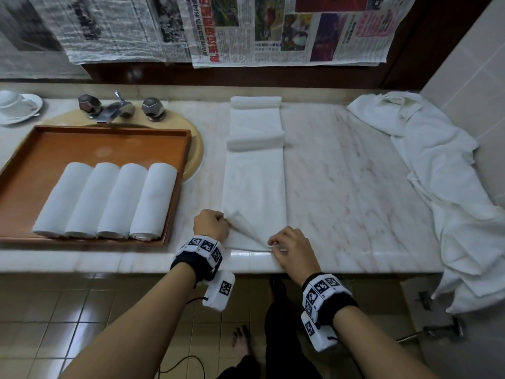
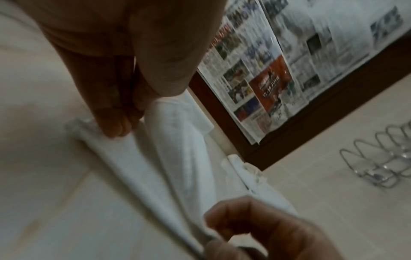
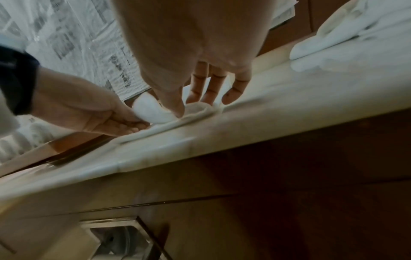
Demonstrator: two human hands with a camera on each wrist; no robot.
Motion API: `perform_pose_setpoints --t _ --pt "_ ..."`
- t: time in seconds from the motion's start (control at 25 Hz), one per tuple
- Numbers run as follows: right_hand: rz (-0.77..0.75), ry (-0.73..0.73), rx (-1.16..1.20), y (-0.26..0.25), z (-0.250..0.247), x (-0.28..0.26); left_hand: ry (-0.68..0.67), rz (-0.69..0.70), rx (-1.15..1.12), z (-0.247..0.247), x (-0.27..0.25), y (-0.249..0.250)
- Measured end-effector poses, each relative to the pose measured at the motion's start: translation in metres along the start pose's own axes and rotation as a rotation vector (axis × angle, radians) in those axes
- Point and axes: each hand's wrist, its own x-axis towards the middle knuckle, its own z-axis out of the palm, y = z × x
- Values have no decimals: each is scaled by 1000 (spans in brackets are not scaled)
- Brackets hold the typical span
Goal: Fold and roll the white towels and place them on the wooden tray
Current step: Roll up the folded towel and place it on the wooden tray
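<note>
A white towel point(image 1: 254, 181), folded into a long strip, lies on the marble counter point(image 1: 341, 173), running away from me with a crease bump at mid-length and a small fold at its far end. My left hand point(image 1: 211, 224) grips the near left corner point(image 2: 115, 139) of the towel. My right hand point(image 1: 289, 248) pinches the near right corner point(image 3: 195, 109) at the counter's front edge. The cloth between both hands is lifted and wrinkled. To the left, the wooden tray point(image 1: 114, 140) holds several rolled white towels point(image 1: 109, 201) side by side.
The tray sits over a sink with a chrome tap point(image 1: 117, 108). A heap of unfolded white towels point(image 1: 442, 170) fills the counter's right end. A cup and saucer point(image 1: 16, 105) stand at far left. Newspaper sheets point(image 1: 287, 28) hang on the back wall.
</note>
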Motion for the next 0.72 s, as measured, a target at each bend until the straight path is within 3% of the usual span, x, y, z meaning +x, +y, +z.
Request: perform_pose_setpoints --t 0.12,0.2,0.32,0.44,0.6,0.72 --pt "34 -29 -14 1 1 3 20 -161 -183 -8 1 1" --pt "39 -35 -19 -4 -2 6 -1 -195 -229 -10 2 -2" --pt "48 -24 -13 -8 -9 9 -41 -183 -167 -13 -2 -6" --pt "92 -181 -116 -11 -14 11 4 -163 -82 -10 -5 -13" --pt "111 -210 -235 -14 -14 19 -13 -189 -36 -8 -2 -16" --pt "82 -221 -321 -18 -16 35 -127 -161 290 -17 2 1"
